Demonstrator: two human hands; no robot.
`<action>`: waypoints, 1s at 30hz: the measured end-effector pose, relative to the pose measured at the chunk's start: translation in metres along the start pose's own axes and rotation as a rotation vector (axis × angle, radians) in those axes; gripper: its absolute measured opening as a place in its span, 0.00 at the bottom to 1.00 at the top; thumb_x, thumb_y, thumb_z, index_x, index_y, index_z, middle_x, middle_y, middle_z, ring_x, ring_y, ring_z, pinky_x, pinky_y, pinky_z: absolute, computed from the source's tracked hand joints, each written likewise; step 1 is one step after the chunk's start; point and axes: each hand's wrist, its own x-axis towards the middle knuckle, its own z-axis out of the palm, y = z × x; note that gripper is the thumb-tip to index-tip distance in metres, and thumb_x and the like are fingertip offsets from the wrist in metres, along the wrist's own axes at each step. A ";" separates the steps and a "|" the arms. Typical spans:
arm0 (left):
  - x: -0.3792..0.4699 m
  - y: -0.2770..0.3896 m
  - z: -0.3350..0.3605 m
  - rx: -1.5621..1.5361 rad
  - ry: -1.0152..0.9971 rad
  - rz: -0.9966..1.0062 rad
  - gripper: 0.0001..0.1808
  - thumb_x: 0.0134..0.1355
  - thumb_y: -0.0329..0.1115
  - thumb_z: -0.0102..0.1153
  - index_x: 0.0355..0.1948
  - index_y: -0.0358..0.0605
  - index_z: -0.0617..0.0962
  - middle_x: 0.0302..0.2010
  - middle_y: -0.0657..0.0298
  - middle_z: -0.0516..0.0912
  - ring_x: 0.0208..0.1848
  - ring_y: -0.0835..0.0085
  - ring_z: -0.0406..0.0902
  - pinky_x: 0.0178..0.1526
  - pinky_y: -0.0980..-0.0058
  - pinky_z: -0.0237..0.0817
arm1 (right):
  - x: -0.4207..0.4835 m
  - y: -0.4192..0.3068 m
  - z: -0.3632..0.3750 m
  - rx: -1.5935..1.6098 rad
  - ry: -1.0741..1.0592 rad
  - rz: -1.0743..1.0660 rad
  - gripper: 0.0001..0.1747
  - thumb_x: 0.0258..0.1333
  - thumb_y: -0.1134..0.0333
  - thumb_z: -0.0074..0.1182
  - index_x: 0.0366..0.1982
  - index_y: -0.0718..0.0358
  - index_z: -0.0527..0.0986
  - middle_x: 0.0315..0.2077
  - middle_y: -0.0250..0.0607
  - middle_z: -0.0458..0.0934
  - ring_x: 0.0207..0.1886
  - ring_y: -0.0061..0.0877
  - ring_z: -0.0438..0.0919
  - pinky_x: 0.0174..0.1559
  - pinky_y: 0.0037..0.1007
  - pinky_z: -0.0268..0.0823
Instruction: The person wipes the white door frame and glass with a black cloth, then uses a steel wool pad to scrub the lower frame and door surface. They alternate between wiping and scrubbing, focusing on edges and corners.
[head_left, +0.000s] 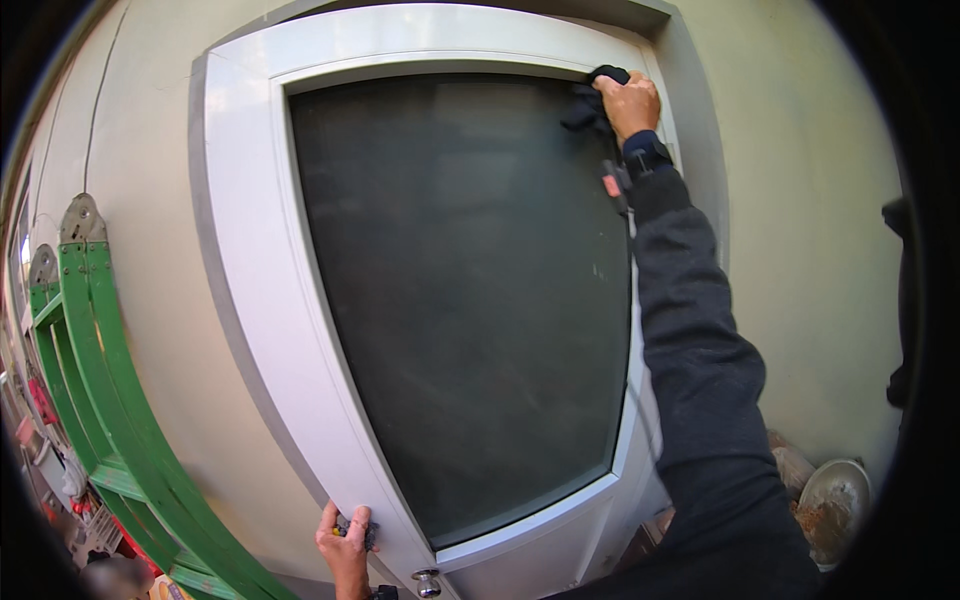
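Observation:
A white door (247, 247) with a large dark glass pane (465, 300) stands before me. My right hand (634, 105) is raised to the pane's upper right corner, closed around a black cloth (589, 109) that lies against the glass and the inner frame. Near the door's lower left edge, beside and above the round metal doorknob (427, 583), my left hand (347, 536) pinches a small grey scouring pad (365, 532) with a bit of yellow by it. A few pale marks show on the right part of the glass.
A green folding ladder (112, 360) leans along the beige wall at the left, with mixed clutter below it. At the lower right, a round metal pan (834, 510) with brown matter in it stands by a plastic bag (790, 469). A grey door frame (694, 150) surrounds the door.

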 end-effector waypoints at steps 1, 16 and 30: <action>0.001 -0.001 0.001 -0.013 -0.011 0.002 0.17 0.71 0.31 0.72 0.57 0.35 0.87 0.32 0.66 0.86 0.25 0.80 0.79 0.20 0.75 0.71 | -0.010 -0.003 -0.001 0.323 0.066 0.171 0.28 0.51 0.52 0.73 0.42 0.73 0.86 0.44 0.67 0.89 0.51 0.57 0.87 0.60 0.47 0.77; -0.005 0.002 0.006 -0.023 -0.015 0.004 0.19 0.71 0.31 0.71 0.60 0.34 0.87 0.32 0.65 0.86 0.25 0.79 0.79 0.21 0.75 0.70 | -0.037 -0.045 -0.045 1.441 -0.319 0.773 0.14 0.58 0.69 0.75 0.43 0.67 0.84 0.40 0.44 0.88 0.41 0.34 0.88 0.46 0.38 0.82; -0.001 0.010 0.003 0.014 -0.003 -0.005 0.16 0.71 0.35 0.72 0.55 0.37 0.88 0.32 0.66 0.86 0.25 0.81 0.79 0.20 0.77 0.71 | -0.042 -0.027 -0.053 0.669 0.042 0.077 0.24 0.61 0.54 0.75 0.47 0.69 0.87 0.50 0.56 0.89 0.55 0.45 0.86 0.62 0.39 0.76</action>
